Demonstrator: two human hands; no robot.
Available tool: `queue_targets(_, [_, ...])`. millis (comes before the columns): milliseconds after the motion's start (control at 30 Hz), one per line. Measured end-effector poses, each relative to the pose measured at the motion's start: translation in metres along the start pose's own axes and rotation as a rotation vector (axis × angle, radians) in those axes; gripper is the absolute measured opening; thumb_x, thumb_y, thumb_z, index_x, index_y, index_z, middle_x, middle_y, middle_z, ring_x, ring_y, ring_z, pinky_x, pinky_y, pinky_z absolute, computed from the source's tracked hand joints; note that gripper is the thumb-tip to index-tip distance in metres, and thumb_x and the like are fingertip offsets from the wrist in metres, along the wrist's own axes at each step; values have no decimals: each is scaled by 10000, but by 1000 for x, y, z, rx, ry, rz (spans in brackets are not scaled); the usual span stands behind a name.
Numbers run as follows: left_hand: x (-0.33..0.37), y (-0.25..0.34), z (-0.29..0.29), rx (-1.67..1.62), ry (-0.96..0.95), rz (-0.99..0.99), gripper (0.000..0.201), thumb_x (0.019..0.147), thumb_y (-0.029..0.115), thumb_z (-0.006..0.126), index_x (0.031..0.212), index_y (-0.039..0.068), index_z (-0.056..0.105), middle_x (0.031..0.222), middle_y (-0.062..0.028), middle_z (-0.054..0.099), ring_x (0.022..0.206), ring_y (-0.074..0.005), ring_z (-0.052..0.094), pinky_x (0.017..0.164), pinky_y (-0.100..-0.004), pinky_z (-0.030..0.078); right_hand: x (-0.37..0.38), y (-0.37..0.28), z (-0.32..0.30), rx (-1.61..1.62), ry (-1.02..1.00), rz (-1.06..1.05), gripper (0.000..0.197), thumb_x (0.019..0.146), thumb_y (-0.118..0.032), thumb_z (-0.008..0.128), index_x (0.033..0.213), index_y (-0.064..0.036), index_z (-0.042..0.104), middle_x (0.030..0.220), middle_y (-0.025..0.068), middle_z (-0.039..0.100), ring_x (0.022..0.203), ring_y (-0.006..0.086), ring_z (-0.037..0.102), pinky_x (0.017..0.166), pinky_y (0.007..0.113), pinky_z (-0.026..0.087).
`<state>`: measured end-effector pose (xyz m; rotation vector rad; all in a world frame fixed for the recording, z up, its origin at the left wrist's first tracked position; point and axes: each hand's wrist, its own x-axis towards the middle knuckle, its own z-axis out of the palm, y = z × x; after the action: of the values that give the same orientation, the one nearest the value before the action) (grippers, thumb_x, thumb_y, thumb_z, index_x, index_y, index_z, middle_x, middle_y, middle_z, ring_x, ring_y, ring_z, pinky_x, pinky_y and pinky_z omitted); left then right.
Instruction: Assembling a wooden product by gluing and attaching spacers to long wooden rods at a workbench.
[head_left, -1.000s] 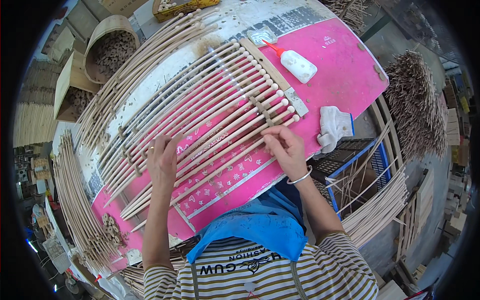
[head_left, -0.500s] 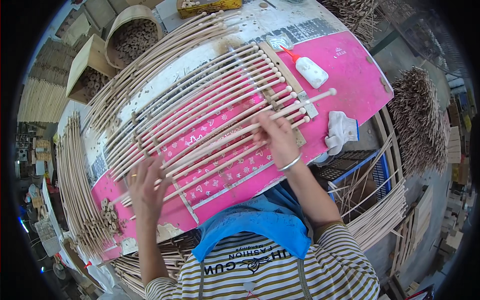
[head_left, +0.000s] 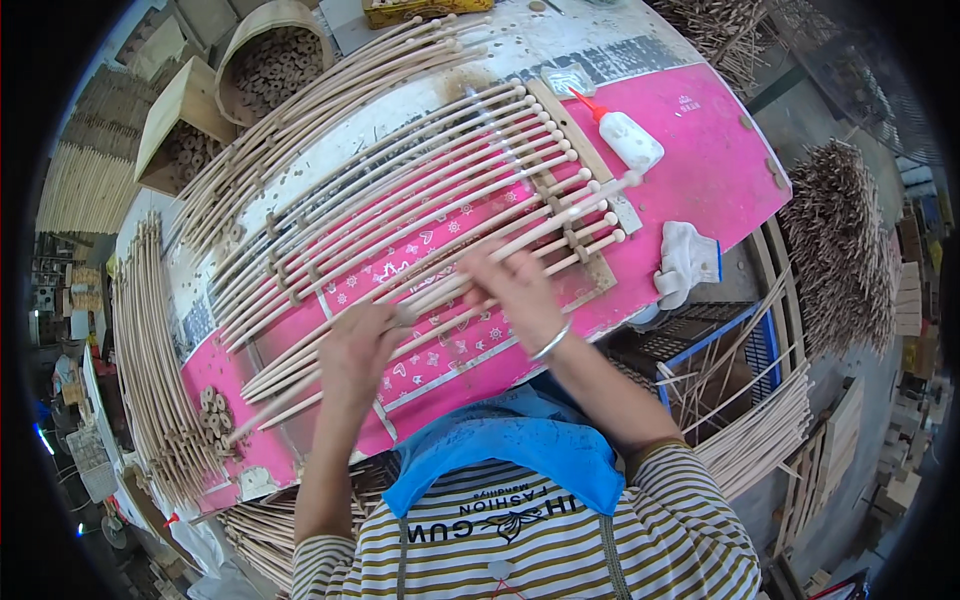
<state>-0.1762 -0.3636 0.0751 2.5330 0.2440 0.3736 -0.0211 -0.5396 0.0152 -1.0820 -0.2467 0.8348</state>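
Observation:
A row of long, pale wooden rods (head_left: 400, 215) with ball ends lies side by side across a pink table cover (head_left: 700, 170), their right ends set in a flat wooden jig strip (head_left: 585, 160). My left hand (head_left: 352, 352) and my right hand (head_left: 517, 290) both curl around one rod (head_left: 590, 205) near the front of the row. It slants up to the right, its ball end reaching past the jig. A metal bangle is on my right wrist. Both hands are slightly blurred.
A white glue bottle with a red tip (head_left: 632, 140) and a white cloth (head_left: 686, 262) lie at the right. Small wooden rings (head_left: 214, 410) are piled at the front left. Curved rod bundles (head_left: 150, 350) line the left edge; a blue crate (head_left: 740, 345) stands beside the table.
My left hand has moved right and closed on the rod. My right hand has slid left along it, away from the jig, and the rod now pokes out past the jig.

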Motion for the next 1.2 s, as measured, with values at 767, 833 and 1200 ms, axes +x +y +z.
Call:
queue_targets(767, [-2,3,5,-220,-108,-238,231,939,30,709,1159,-32,738,844,-134,649,717,-228,607,682,-322,479,-5,-23,-51,-44,117,-140,299,1002,-189,745,1215,12,687,928,33,691,778,98,651,696,261,549])
queue_targets(833, [-3,2,4,-205,-106,-233,234,940,28,708,1163,-32,739,843,-132,650,718,-226,608,682,-321,480,-9,-30,-46,26,89,-110,311,1001,-194,746,1229,6,677,923,30,688,772,97,650,690,256,547])
queue_targets(1200, [-25,9,38,-69,-88,-82,280,901,26,745,1180,25,764,884,-136,657,824,-295,654,716,-392,514,-54,-16,-79,-19,217,6,281,991,-221,764,1169,-20,682,865,-8,668,701,59,612,588,213,478])
